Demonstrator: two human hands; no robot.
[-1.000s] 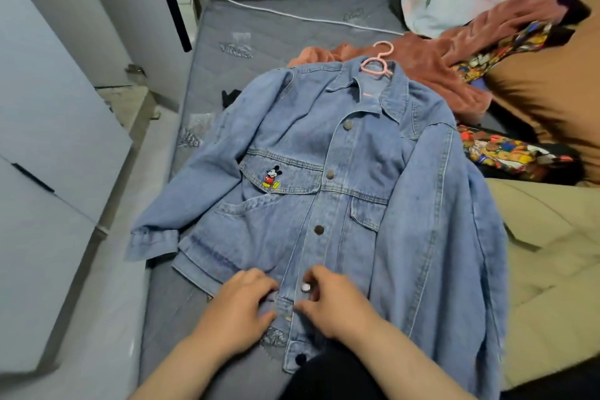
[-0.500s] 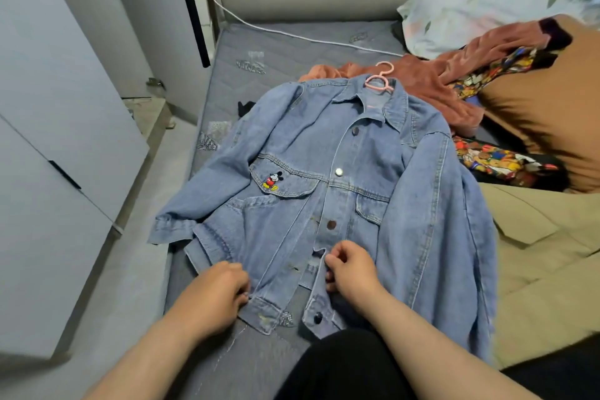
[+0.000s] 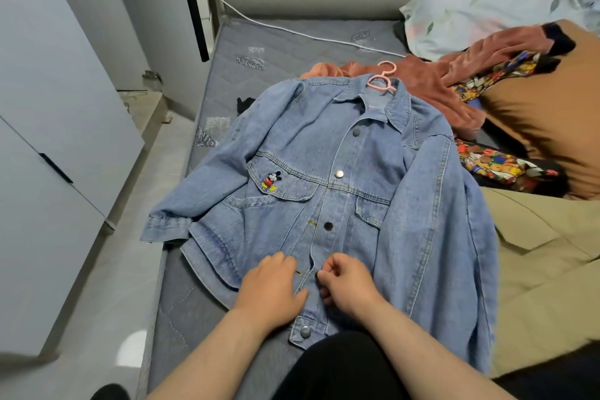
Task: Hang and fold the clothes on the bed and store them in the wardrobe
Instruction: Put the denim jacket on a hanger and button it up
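A blue denim jacket [image 3: 354,178] with a cartoon mouse patch lies front-up on the grey mattress [image 3: 285,42], on a pink hanger [image 3: 383,79] whose hook pokes out of the collar. My left hand [image 3: 271,286] rests on the left front panel near the hem, its fingertips curled onto the placket edge. My right hand [image 3: 345,282] pinches the right placket edge just opposite, fingers curled. The two front edges meet between my hands. Three buttons above look fastened, and one shows at the hem below.
A rust-red garment [image 3: 435,81], a colourful printed cloth [image 3: 493,166], a brown cushion [image 3: 552,114], an olive garment [image 3: 552,269] and a pale pillow [image 3: 487,10] fill the bed's right side. White wardrobe doors [image 3: 48,140] stand left across a narrow floor strip. A white cable [image 3: 292,31] crosses the mattress.
Half a second ago the lower front gaped apart with my hands spread on it. Now both hands have come together at the placket and the two edges lie closed.
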